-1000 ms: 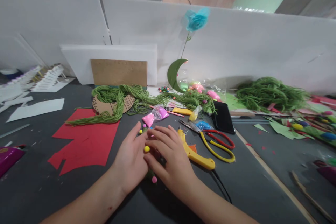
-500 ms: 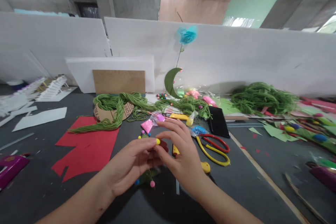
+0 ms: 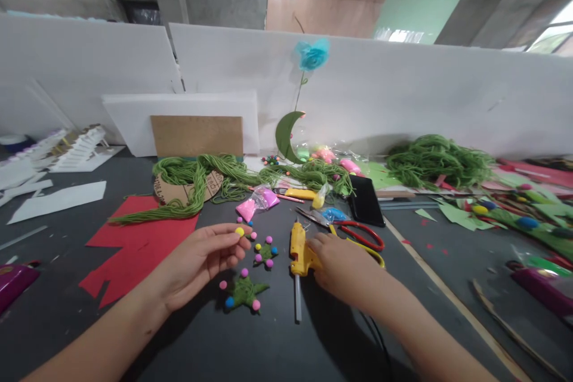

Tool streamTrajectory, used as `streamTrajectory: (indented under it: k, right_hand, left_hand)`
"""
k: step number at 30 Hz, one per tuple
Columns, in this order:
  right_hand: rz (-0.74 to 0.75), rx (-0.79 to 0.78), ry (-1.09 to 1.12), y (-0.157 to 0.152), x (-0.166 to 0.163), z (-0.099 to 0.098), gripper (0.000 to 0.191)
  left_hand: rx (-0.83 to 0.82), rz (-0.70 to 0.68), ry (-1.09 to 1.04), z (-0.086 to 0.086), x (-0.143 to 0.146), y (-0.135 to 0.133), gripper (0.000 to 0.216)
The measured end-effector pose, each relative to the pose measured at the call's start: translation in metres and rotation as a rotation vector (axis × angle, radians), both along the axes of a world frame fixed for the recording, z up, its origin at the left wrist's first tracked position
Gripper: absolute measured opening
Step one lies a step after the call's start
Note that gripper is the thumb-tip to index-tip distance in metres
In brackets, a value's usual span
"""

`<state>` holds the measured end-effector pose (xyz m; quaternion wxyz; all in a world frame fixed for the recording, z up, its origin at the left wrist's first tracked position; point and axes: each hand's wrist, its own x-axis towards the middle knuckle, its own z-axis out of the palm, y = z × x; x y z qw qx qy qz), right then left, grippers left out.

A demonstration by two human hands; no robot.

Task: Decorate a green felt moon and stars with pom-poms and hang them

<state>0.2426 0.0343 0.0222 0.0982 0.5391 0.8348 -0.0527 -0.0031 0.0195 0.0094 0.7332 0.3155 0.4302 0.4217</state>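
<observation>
My left hand [image 3: 201, 258] is raised a little over the dark table [image 3: 67, 322] and pinches a small yellow pom-pom [image 3: 240, 231] at its fingertips. My right hand [image 3: 341, 264] lies on the handle of a yellow glue gun [image 3: 296, 246] that rests on the table, its fingers curled round it. A glue stick [image 3: 298, 304] pokes out of the gun's rear toward me. Between my hands lie two green yarn stars with coloured pom-poms, the larger star [image 3: 243, 291] nearer me and a smaller star [image 3: 265, 251] behind it.
Red paper [image 3: 138, 248] lies at the left, green yarn on a cardboard ring [image 3: 183, 182] behind it. Scissors [image 3: 358, 237], a black phone [image 3: 364, 200], bags of pom-poms [image 3: 255, 203] and a yarn heap [image 3: 439, 161] sit beyond. White foam boards [image 3: 403, 89] wall the back.
My hands have parted. The right hand went from the yellow pom-pom down to the glue gun. The left hand keeps the pom-pom, and the green stars now show.
</observation>
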Motion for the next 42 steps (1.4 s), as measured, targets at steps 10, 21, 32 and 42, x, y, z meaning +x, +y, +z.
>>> streamTrajectory:
  k: [10,21,32,42]
  right_hand:
    - [-0.098,0.013,0.097,0.011,-0.006,-0.018,0.030]
    - [-0.294,-0.209,1.185,0.011,0.003,-0.023,0.020]
    - [-0.395,-0.370,1.197,-0.004,0.002,-0.023,0.024]
    - [-0.304,-0.570,1.215,-0.012,-0.003,-0.025,0.036]
  left_hand:
    - [-0.023,0.017,-0.027,-0.015,0.000,0.001,0.018]
    - [-0.190,0.076,-0.083,-0.023,0.004,0.000,0.009]
    - [-0.201,0.072,-0.079,-0.027,0.000,-0.002,0.010]
    - [-0.208,0.114,-0.065,-0.028,-0.001,0.000,0.011]
